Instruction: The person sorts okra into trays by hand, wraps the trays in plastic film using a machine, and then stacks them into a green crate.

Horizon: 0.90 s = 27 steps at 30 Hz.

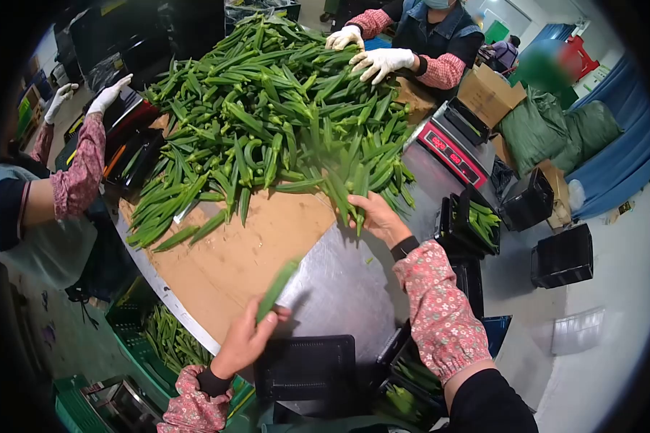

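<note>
A big heap of green okra (pixel 267 123) covers the far part of the table. My left hand (pixel 244 338) is closed round a single okra pod (pixel 276 290), which points up and away over the table. At the near right edge of the heap, my right hand (pixel 380 216) has its fingers closed on okra pods (pixel 343 193), blurred a little where they meet the pile. Just below my left hand lies a black tray (pixel 305 366).
Brown cardboard (pixel 231 270) covers part of the metal table (pixel 347 278). A red scale (pixel 451 155) stands at the right, near black trays of okra (pixel 477 220). Gloved co-workers' hands are at the far side (pixel 383 63) and left (pixel 110 94). Green crates (pixel 133 328) stand lower left.
</note>
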Each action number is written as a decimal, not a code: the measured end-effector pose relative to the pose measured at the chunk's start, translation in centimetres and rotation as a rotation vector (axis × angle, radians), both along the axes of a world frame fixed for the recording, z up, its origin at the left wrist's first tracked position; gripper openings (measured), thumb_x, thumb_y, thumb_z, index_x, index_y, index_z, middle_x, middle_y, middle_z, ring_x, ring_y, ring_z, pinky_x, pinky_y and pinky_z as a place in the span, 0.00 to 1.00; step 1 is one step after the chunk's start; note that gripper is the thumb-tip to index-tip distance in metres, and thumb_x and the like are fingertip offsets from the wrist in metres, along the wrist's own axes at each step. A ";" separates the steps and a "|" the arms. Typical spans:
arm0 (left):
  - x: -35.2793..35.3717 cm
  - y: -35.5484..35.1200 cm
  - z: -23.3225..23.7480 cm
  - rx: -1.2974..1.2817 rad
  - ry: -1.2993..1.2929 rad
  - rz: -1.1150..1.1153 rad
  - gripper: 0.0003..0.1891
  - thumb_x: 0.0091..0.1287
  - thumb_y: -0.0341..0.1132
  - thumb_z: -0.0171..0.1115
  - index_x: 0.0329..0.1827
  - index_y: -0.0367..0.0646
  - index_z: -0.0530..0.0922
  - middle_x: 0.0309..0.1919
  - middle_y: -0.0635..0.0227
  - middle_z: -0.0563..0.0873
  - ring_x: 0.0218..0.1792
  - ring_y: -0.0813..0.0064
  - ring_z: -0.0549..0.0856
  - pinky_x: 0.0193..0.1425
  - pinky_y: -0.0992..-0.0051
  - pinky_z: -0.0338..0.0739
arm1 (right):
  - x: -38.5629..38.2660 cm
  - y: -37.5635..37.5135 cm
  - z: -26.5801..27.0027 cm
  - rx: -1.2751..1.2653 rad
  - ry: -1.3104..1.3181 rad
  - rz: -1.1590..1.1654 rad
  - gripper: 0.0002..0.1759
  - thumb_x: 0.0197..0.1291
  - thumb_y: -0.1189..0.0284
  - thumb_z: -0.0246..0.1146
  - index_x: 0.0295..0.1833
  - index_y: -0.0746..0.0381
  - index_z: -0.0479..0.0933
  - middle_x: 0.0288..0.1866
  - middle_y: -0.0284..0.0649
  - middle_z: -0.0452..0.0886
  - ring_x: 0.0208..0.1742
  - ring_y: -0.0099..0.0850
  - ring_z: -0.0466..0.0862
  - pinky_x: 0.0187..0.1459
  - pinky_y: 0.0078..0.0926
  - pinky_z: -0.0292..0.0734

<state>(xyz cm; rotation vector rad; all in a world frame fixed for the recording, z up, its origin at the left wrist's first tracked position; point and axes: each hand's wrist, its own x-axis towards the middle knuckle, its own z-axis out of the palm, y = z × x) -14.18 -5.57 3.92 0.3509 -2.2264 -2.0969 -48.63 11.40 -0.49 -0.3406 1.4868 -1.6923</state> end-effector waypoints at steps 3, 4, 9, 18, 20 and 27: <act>2.4 1.2 0.1 -0.289 0.026 -0.334 0.18 0.73 0.38 0.55 0.61 0.36 0.72 0.45 0.54 0.85 0.46 0.56 0.85 0.53 0.64 0.78 | 3.2 3.2 0.9 -0.197 -0.213 0.008 0.24 0.65 0.65 0.62 0.61 0.68 0.71 0.49 0.47 0.83 0.43 0.35 0.87 0.32 0.24 0.82; 3.4 1.8 -0.3 -0.403 0.111 -0.350 0.19 0.71 0.40 0.57 0.60 0.39 0.74 0.46 0.53 0.85 0.47 0.52 0.84 0.52 0.61 0.78 | 3.9 4.0 1.1 -0.210 -0.279 -0.002 0.26 0.65 0.65 0.63 0.62 0.70 0.70 0.49 0.50 0.83 0.46 0.38 0.86 0.33 0.26 0.83; 6.4 2.1 -1.3 -0.736 0.074 -0.690 0.19 0.67 0.41 0.61 0.58 0.45 0.77 0.40 0.64 0.84 0.46 0.62 0.83 0.50 0.67 0.75 | 7.5 5.4 2.8 -0.249 -0.309 0.050 0.28 0.62 0.65 0.63 0.64 0.69 0.69 0.49 0.54 0.82 0.47 0.43 0.86 0.31 0.33 0.85; 6.1 1.8 -0.8 -0.684 0.329 -0.357 0.26 0.62 0.51 0.67 0.57 0.43 0.79 0.54 0.61 0.82 0.56 0.60 0.79 0.58 0.63 0.73 | 10.9 2.2 7.3 -0.187 -0.357 0.332 0.36 0.57 0.69 0.64 0.69 0.68 0.61 0.50 0.52 0.79 0.45 0.43 0.85 0.37 0.39 0.88; 4.2 1.7 -1.1 -0.486 0.273 0.037 0.30 0.64 0.45 0.66 0.64 0.37 0.71 0.60 0.53 0.78 0.62 0.56 0.77 0.64 0.63 0.72 | 11.2 1.8 6.6 -0.167 -0.395 0.466 0.37 0.55 0.68 0.65 0.68 0.69 0.62 0.51 0.56 0.80 0.42 0.46 0.86 0.35 0.40 0.88; -0.5 -0.1 1.5 0.308 0.499 0.279 0.26 0.72 0.46 0.58 0.67 0.38 0.72 0.68 0.57 0.69 0.71 0.64 0.65 0.75 0.64 0.55 | 18.2 -0.4 7.8 -0.115 -0.530 0.536 0.37 0.55 0.67 0.66 0.67 0.71 0.62 0.50 0.61 0.80 0.40 0.48 0.88 0.32 0.40 0.89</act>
